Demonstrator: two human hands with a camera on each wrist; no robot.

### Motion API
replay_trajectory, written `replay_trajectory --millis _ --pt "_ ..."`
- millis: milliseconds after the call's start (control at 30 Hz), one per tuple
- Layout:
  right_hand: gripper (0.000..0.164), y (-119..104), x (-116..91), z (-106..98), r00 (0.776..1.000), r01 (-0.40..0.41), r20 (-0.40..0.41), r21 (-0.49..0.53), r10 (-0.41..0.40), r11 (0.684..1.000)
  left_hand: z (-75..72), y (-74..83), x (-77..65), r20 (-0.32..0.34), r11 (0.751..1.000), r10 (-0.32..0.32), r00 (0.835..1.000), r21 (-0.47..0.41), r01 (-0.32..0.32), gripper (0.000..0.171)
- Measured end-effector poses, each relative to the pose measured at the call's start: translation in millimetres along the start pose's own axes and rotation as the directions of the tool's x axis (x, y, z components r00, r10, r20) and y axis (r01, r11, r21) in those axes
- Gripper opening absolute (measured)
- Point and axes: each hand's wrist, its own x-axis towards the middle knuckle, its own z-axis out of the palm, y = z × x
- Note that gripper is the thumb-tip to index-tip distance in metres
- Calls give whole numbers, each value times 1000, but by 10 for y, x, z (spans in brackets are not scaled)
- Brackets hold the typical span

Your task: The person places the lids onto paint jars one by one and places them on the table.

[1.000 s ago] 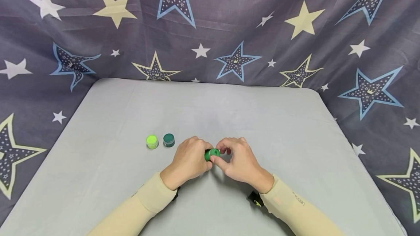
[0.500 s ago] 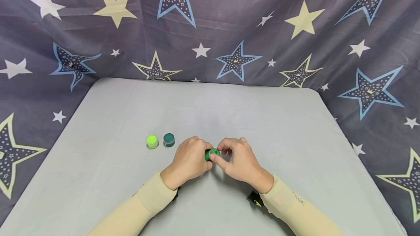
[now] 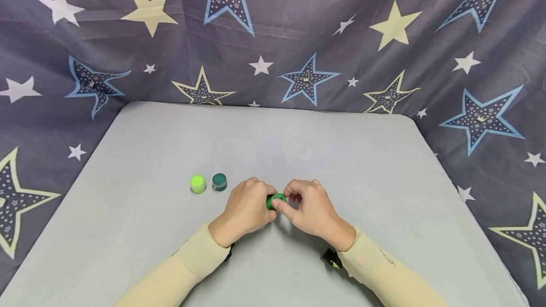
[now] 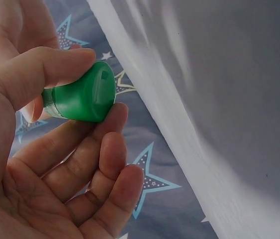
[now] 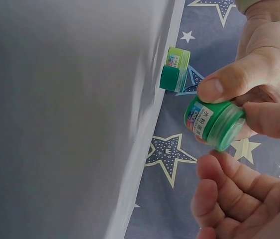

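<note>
A small green paint jar (image 3: 279, 197) is held between both hands above the table. My left hand (image 3: 249, 205) grips its body, thumb on one side and fingertip on the other, as the left wrist view shows. On the jar's clear lid end (image 5: 227, 130), my right hand (image 3: 313, 210) pinches the rim with thumb and forefinger; its other fingers curl loosely below. A printed label (image 5: 200, 119) faces the right wrist camera. Left of the hands stand a lime-green paint jar (image 3: 198, 184) and a dark green paint jar (image 3: 219, 182), both upright and apart from the hands.
A pale grey cloth covers the table (image 3: 298, 141). Behind and at both sides hangs a dark curtain (image 3: 290, 27) printed with stars. Dark wrist straps (image 3: 332, 258) show under the beige sleeves (image 3: 384, 269).
My right thumb and fingertips have shifted slightly at the jar's rim, and the jar's end looks a little turned. My left hand stays in place, as do the two standing jars.
</note>
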Motion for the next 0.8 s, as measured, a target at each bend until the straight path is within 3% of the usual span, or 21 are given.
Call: replay_trajectory --millis 467,800 --pt "27 20 2 -1 1000 -20 0 -15 20 1000 5 -4 8 -1 1000 0 1000 -6 0 19" --pt "28 8 0 -22 998 64 3 41 -64 997 -5 -14 18 -15 1000 15 1000 4 -15 21"
